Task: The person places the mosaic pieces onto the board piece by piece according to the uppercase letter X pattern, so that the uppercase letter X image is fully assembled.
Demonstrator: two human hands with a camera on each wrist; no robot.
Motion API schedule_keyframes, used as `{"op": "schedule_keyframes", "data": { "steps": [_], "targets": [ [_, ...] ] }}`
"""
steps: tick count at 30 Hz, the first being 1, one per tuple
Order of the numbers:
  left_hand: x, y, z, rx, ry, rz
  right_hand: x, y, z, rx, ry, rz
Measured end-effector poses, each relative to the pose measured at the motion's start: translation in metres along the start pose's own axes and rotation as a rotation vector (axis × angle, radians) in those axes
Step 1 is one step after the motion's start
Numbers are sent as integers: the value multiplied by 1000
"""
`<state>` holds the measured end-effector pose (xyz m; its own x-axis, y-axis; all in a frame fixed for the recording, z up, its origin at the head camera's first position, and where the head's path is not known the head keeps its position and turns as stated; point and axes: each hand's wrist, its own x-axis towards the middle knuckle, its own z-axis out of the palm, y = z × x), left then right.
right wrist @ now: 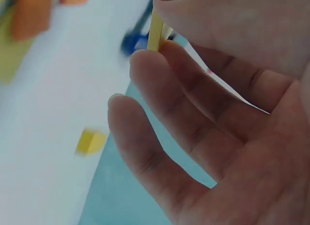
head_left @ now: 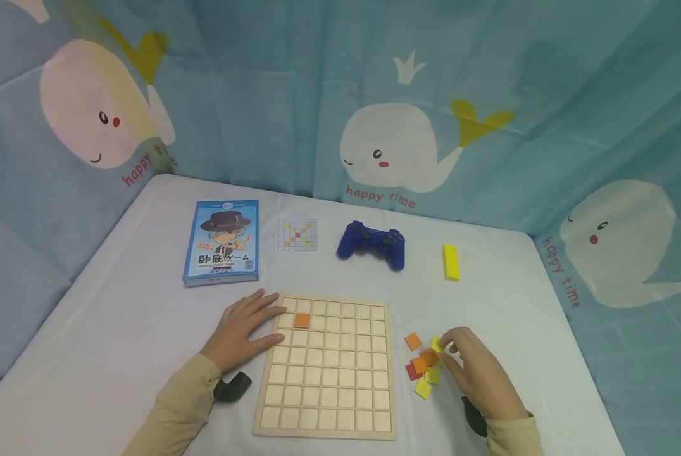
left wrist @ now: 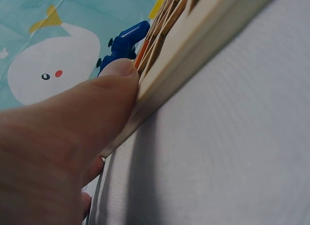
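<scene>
A wooden grid board [head_left: 329, 361] lies on the white table, with one orange tile [head_left: 302, 320] in a cell near its upper left. My left hand [head_left: 246, 332] rests at the board's left edge, fingers spread, and in the left wrist view the thumb [left wrist: 104, 91] touches the frame. Beside the board's right side, my right hand [head_left: 477, 367] pinches a yellow tile [right wrist: 155, 28] between thumb and fingers. Just left of that hand lies a loose pile of tiles: orange tiles [head_left: 419, 365], a red tile [head_left: 413, 372] and yellow tiles [head_left: 423, 389].
Along the back of the table are a blue boxed card game [head_left: 222, 244], a small pattern card [head_left: 297, 235] showing a coloured grid, a blue game controller [head_left: 371, 244] and a yellow block [head_left: 451, 262]. A whale-print curtain [head_left: 295, 95] hangs behind the table.
</scene>
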<state>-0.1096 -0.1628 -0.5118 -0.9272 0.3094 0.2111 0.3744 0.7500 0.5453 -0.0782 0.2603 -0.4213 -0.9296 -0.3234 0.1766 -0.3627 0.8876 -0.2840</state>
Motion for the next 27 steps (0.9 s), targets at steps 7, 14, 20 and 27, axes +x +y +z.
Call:
{"op": "schedule_keyframes", "data": {
  "steps": [7,14,20,27],
  "targets": [
    [0,0,1,-7,-13,6,33,-19,7,103,-40,-196],
    [-1,1,-1,1,-8,-6,66,-35,39,100,-79,-400],
    [0,0,1,11,-12,-3,78,-41,60,67,-93,-376],
    [-1,0,0,13,-13,-9,81,-45,67,55,-137,-346]
  ]
}}
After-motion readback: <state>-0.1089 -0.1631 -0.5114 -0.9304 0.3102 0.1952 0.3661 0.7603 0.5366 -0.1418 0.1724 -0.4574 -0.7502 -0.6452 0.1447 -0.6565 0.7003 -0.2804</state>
